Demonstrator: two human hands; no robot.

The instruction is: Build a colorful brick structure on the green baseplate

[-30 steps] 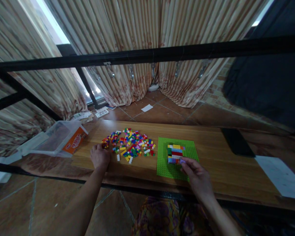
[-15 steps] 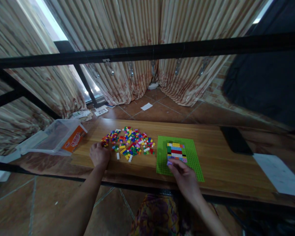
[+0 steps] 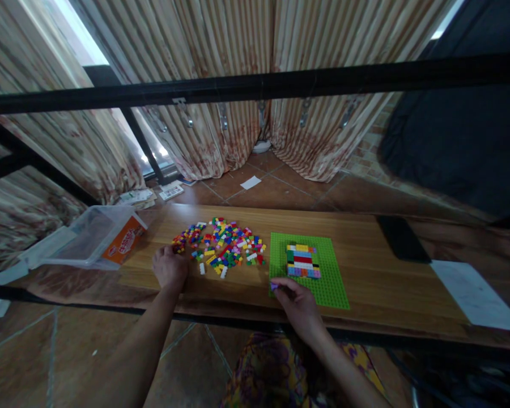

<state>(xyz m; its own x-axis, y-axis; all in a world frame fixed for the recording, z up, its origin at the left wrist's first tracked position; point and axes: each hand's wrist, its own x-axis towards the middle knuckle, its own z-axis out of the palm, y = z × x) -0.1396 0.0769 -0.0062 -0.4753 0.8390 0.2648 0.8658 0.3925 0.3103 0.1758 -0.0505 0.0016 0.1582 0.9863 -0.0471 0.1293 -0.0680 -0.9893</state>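
Note:
Between the thumb and finger of my right hand (image 3: 300,306) is a small purple toy brick (image 3: 274,286), held over the near left corner of a green baseplate (image 3: 334,283). A block of multicoloured bricks (image 3: 302,260) stands on the plate just beyond that hand, apart from it. My left hand (image 3: 170,267) rests at the left edge of a heap of loose bricks (image 3: 227,241). Its fingers are curled down at the bricks, and whether they grip one is hidden.
A clear plastic box (image 3: 91,238) with an orange label stands at the table's left end. To the right lie a black phone-like slab (image 3: 402,239) and a white sheet of paper (image 3: 476,292). A black metal bar (image 3: 255,88) crosses above the wooden table (image 3: 238,294).
My right hand has moved left, away from the brick block, carrying the purple brick to the plate's near left corner. The left hand has stayed by the heap.

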